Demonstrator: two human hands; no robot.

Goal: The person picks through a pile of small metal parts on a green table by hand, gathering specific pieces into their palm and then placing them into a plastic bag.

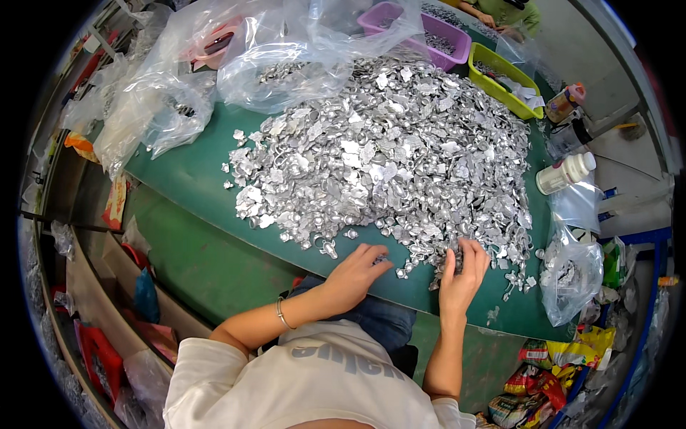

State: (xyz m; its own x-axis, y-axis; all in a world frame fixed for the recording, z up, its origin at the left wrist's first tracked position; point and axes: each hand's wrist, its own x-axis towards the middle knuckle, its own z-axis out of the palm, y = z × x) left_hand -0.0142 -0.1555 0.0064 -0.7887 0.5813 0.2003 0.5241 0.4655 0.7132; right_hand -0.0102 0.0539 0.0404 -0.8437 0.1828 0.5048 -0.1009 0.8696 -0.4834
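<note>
A broad heap of small silvery metal pieces [400, 157], several of them flat charms with ring-like loops, covers much of the green tabletop [286, 247]. My left hand [359, 270] rests at the table's near edge, fingers curled and closed around a small grey metal piece [381, 259], partly hidden by the fingertips. To the right, my right hand [464, 275] reaches into the near edge of the heap. Its thumb and fingers stand apart there, with loose pieces visible between them; the fingertips touch the pile. A bracelet circles my left wrist.
Clear plastic bags [286, 64] lie at the back left. Purple basket [446, 43] and yellow-green basket [504, 82] stand behind the heap. On the right are a white bottle [564, 174] and a bag of metal pieces [572, 275]. Another person [500, 14] sits at the far end.
</note>
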